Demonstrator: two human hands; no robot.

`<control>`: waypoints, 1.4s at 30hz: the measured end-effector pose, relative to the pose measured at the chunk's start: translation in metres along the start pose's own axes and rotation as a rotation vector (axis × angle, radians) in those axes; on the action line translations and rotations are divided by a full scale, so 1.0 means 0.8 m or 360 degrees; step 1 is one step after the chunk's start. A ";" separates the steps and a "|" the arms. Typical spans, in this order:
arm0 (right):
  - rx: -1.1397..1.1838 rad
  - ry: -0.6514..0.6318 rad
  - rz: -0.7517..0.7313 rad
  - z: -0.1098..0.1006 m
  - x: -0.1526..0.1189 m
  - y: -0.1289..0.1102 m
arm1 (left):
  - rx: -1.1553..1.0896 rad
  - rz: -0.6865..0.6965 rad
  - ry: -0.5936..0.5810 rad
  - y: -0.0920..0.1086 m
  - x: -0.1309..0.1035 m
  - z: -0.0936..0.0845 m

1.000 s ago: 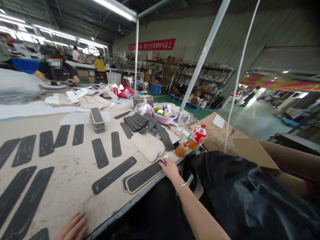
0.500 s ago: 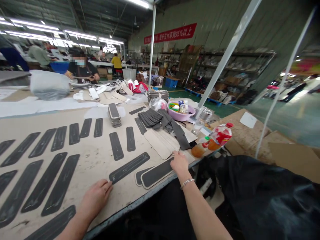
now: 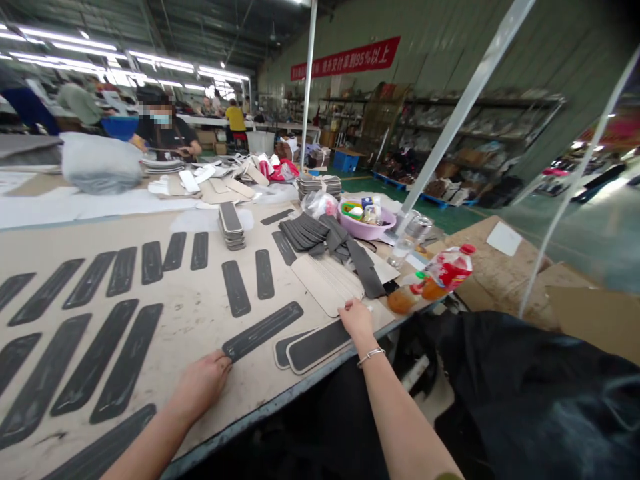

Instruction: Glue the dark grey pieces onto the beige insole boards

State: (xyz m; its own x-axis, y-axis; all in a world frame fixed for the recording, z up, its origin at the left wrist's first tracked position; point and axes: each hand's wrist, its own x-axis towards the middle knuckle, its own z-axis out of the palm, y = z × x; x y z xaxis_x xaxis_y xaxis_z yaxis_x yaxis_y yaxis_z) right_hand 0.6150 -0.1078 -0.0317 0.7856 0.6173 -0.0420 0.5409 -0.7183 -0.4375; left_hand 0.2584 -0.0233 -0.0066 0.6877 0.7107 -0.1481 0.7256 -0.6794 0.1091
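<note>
My left hand [image 3: 206, 380] has its fingers pressed together on the near left end of a dark strip [image 3: 264, 331] with whitish smears, which lies on the table. My right hand [image 3: 357, 319], a bracelet at its wrist, has its fingers closed at the near edge of the fanned cream pieces [image 3: 327, 285]. Whether it grips one of them is hidden. Just below it lies a dark strip on a larger cream backing [image 3: 320, 347], overlapping a similar one. More smeared dark strips [image 3: 127, 363] lie in rows on the left.
A small stack of backed strips [image 3: 232, 223] stands mid-table. Folded dark pieces [image 3: 303, 233], a pink basin [image 3: 367, 221] and bottles [image 3: 447, 267] are on the right. A slanted pole [image 3: 460, 110] rises by the basin. Across the table sits a masked person [image 3: 167, 137].
The fingers of my left hand have drawn together on the end of the smeared strip. My right hand's fingers are more bunched at the cream pieces. The view has shifted slightly.
</note>
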 end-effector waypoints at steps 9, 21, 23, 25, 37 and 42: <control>0.0038 0.0058 -0.0110 -0.028 0.011 -0.002 | 0.0098 0.0157 0.0015 0.001 0.009 -0.004; -0.0285 0.0150 -0.0269 -0.049 0.021 -0.003 | 0.0012 -0.0323 0.0315 -0.043 -0.037 -0.164; -0.0321 0.0129 -0.0249 -0.044 0.020 0.000 | -0.0029 -0.0370 0.0403 -0.046 -0.052 -0.184; -0.0308 0.0132 -0.0227 -0.038 0.020 0.004 | -0.0092 -0.0387 0.0460 -0.049 -0.064 -0.194; 0.0212 0.0510 -0.0521 -0.052 0.011 -0.001 | -0.0313 -0.0544 0.0610 -0.057 -0.090 -0.221; 0.0539 0.0547 -0.0614 -0.082 -0.006 -0.021 | -0.0303 -0.0657 0.0530 -0.055 -0.097 -0.249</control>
State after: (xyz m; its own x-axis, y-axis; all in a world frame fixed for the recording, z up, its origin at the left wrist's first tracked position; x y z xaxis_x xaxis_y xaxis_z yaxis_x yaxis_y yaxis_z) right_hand 0.6218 -0.1201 0.0346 0.6345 0.6332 0.4433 0.7244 -0.2870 -0.6268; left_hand 0.1774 -0.0121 0.1955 0.2937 0.9508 0.0987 0.9061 -0.3098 0.2881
